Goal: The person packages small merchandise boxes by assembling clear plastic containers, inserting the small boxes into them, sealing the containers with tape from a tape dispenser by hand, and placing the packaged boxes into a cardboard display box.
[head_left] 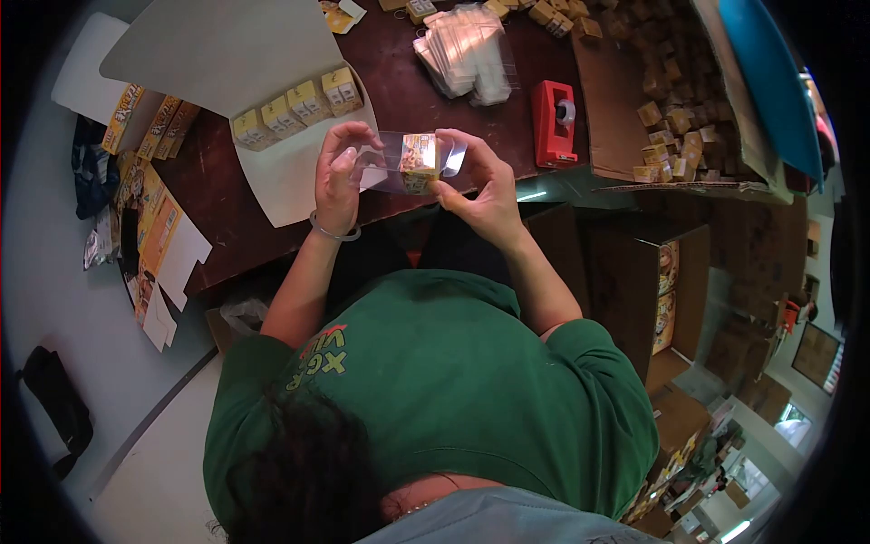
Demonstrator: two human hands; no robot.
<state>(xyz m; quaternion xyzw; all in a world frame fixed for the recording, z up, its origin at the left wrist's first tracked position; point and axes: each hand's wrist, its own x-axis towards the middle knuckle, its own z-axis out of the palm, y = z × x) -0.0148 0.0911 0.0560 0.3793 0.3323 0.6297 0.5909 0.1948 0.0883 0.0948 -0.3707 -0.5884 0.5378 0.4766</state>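
Note:
Over the table edge, both hands are at a clear plastic box [385, 165] lying sideways. A small yellow printed box [419, 156] sits at its right part, seemingly inside; glare hides how far in. My left hand [337, 177], with a bangle at the wrist, has its fingers curled at the clear box's left end. My right hand [485, 186] pinches the right end between thumb and fingers, beside the bent clear flap [455, 159]. Behind my left hand, a row of several small yellow boxes [308, 104] stands on a white sheet [294, 181].
A stack of flat clear plastic boxes [467, 54] lies at the back. The red tape dispenser [555, 127] stands right of it. At the right, a large carton [609, 118] holds many small yellow boxes. Printed cardboard [163, 231] lies at the left.

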